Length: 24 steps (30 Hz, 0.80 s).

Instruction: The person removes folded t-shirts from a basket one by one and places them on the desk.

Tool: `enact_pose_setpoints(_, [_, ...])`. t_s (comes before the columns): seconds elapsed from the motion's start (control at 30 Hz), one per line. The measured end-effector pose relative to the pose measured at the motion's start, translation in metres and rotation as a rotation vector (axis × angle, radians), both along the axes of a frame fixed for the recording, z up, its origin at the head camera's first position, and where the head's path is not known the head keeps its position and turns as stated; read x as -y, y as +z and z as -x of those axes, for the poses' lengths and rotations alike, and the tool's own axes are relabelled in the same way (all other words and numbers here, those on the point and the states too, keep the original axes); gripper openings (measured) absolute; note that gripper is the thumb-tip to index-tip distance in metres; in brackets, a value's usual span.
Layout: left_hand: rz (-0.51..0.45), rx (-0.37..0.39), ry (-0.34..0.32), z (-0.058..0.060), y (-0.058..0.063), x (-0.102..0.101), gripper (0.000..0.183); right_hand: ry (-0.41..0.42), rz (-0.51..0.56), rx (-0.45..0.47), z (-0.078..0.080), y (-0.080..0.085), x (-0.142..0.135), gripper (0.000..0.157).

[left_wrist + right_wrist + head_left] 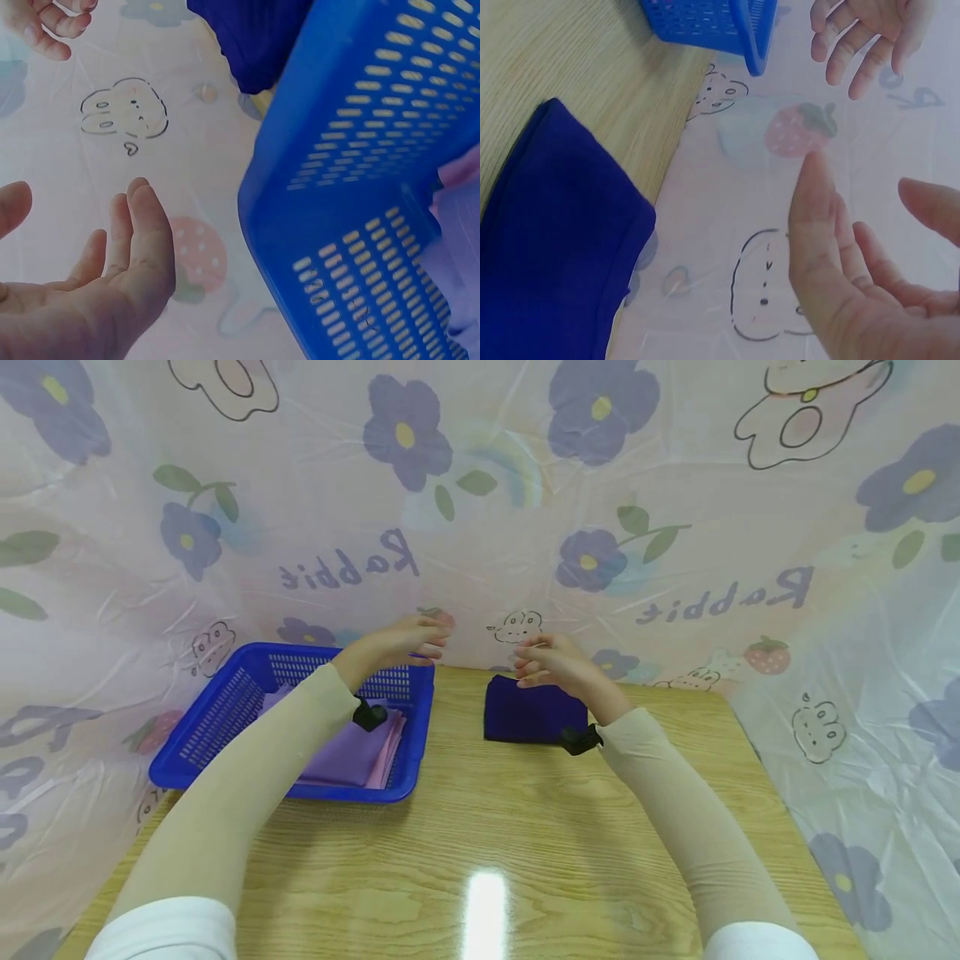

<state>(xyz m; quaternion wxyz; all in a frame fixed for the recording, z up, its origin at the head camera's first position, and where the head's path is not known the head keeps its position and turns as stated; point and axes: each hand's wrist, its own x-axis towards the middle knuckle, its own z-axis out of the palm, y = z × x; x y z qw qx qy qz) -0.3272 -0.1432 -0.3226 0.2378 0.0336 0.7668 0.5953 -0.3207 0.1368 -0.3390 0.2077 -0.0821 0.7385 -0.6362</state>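
Note:
My left hand (401,645) hovers above the far right corner of a blue plastic basket (420,739), fingers loosely bent around nothing. Inside that basket lie folded cloths, a purple cloth (348,752) on top of a pink cloth (388,753). My right hand (558,667) is raised over a folded dark blue cloth (525,714) at the back of the table, and its relaxed fingers hold nothing. The two palms face each other with a gap between them. In the right wrist view the dark blue cloth (555,240) lies beside the hand, apart from the fingers.
The wooden table (450,843) stretches toward me, with a bright light reflection (486,914) near its front. A patterned curtain (480,527) with flowers and rabbits hangs behind the table and along both sides. The basket stands at the back left.

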Motion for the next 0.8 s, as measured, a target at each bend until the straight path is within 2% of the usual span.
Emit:
enact_pose_setpoints(0.27, [0.017,-0.01,-0.014,-0.006,0.003,0.021,0.06,0.017,0.009,0.025,-0.001,0.004,0.019,0.045])
enact_pose_setpoints(0.6, [0.06,-0.01,0.0,-0.016,0.004,0.053,0.063,0.122,0.049,0.017,-0.003,0.004,0.049,0.046])
enact_pose_setpoints(0.8, [0.082,-0.011,0.009,-0.021,0.006,0.07,0.068,0.153,0.055,0.033,-0.006,0.004,0.068,0.045])
